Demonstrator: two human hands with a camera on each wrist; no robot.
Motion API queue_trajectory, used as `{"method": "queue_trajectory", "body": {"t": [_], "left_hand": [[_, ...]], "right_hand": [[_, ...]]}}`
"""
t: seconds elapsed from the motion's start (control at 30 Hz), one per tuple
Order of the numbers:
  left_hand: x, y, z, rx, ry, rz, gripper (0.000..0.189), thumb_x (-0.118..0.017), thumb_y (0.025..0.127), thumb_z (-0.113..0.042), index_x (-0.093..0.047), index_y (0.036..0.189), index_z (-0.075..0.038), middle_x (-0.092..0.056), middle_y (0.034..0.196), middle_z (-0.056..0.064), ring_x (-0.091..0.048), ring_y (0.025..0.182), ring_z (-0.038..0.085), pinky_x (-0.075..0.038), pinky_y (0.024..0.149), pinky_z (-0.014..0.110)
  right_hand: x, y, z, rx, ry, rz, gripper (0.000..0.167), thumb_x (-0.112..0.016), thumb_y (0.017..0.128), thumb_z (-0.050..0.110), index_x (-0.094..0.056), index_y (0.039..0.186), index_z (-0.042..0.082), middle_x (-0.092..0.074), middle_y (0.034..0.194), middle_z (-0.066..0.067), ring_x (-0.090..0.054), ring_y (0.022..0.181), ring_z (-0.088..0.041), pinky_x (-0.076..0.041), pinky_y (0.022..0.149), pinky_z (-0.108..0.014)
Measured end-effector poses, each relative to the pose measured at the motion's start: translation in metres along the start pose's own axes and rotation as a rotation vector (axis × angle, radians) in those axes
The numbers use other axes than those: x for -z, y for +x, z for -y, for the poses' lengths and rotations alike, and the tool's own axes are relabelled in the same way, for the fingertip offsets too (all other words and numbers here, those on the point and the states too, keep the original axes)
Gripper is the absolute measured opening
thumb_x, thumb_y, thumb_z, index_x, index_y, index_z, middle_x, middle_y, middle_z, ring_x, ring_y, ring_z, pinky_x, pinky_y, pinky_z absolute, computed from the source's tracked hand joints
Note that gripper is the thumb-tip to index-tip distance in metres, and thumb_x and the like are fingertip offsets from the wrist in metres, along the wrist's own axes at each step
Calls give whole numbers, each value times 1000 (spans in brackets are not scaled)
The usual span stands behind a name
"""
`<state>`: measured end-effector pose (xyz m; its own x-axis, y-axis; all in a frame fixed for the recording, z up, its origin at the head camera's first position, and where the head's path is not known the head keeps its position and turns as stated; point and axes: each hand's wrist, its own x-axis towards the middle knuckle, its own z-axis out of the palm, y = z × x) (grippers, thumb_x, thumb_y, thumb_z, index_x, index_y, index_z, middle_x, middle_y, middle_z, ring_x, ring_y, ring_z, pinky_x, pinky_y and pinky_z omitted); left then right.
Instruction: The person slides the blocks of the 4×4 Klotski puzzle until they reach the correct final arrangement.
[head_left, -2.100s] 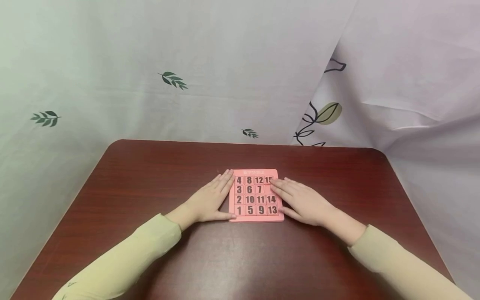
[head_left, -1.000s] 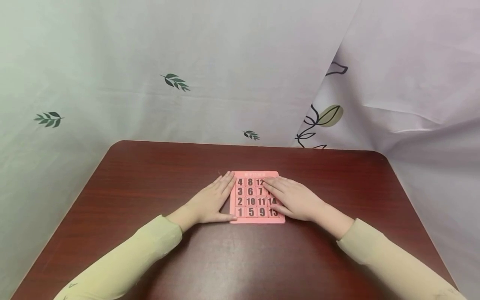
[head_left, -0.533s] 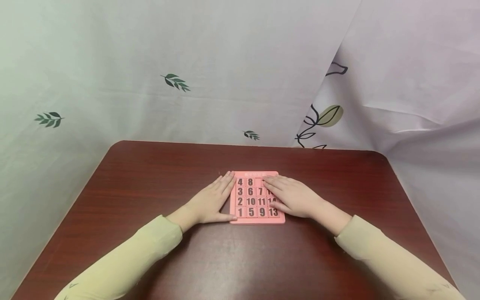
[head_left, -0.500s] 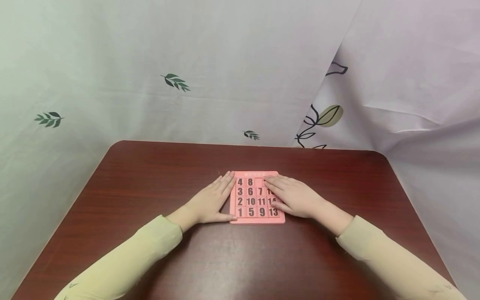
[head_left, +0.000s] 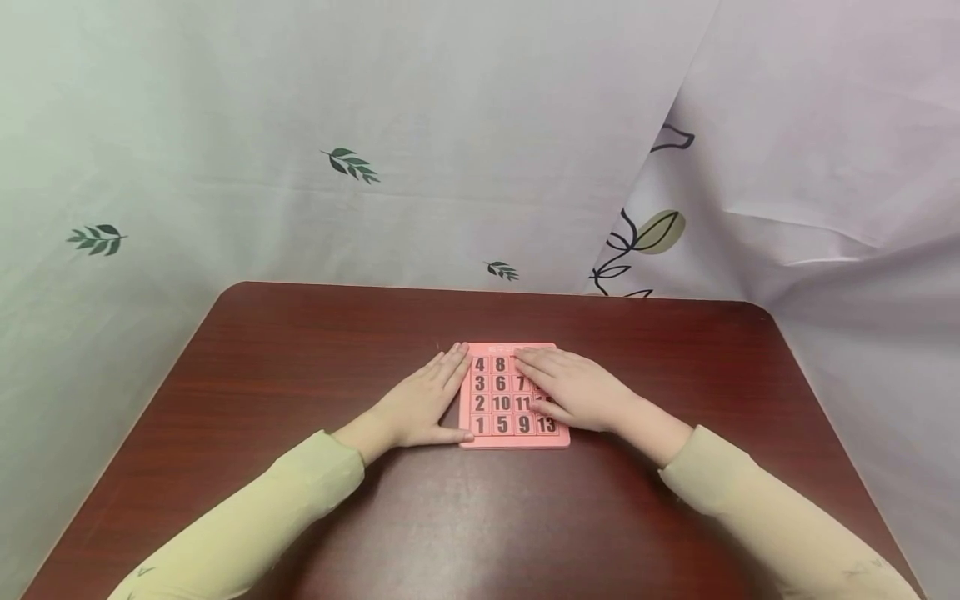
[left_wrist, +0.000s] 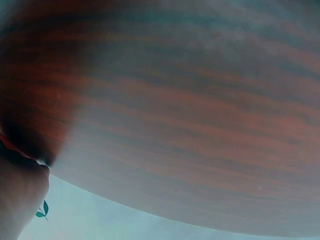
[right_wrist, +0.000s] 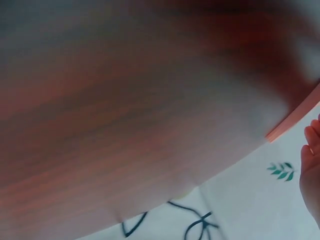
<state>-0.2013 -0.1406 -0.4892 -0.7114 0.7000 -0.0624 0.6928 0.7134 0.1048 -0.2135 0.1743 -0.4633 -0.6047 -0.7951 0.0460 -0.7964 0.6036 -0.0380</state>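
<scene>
A pink number slide puzzle (head_left: 517,442) lies flat on the table, its black-numbered tiles in a square grid. My left hand (head_left: 416,406) rests along its left edge, straight fingers at the upper corner and thumb at the lower one. Straight fingers of my right hand (head_left: 581,390) touch the top row just right of the 8 tile (head_left: 500,365), with the thumb over the third row. That hand hides the upper right tiles. Only part of the left hand (left_wrist: 22,200) enters the left wrist view; the right wrist view catches the puzzle's edge (right_wrist: 295,117) beside the fingers.
The dark red-brown wooden table (head_left: 300,350) has rounded far corners. Behind it hangs a pale curtain (head_left: 450,125) with green leaf prints, overlapped at the right by another cloth with a plant outline (head_left: 660,232).
My right hand has moved left across the puzzle. The 15 tile slid down one row, then the 12 tile slid right, out of the third column. My left hand stays put.
</scene>
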Motion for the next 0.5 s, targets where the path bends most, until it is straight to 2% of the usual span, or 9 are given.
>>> {"method": "queue_trajectory", "body": {"t": [0.27, 0.5], "left_hand": [[0, 0, -1, -1, -8, -3, 118, -59, 93, -76, -19, 166, 7, -9, 177, 25, -12, 167, 36, -21, 136, 46], [1, -1, -1, 0, -13, -2, 118, -60, 93, -75, -18, 167, 7, -9, 177, 25, -12, 167, 36, -20, 136, 46]], "right_hand": [[-3, 20, 10, 10, 16, 87, 72, -54, 107, 52, -43, 163, 7, -43, 170, -9, -42, 157, -26, -36, 130, -45], [1, 10, 5, -39, 53, 103, 71, -57, 106, 50, -44, 162, 8, -44, 169, -10, -43, 157, -28, -38, 129, -48]]}}
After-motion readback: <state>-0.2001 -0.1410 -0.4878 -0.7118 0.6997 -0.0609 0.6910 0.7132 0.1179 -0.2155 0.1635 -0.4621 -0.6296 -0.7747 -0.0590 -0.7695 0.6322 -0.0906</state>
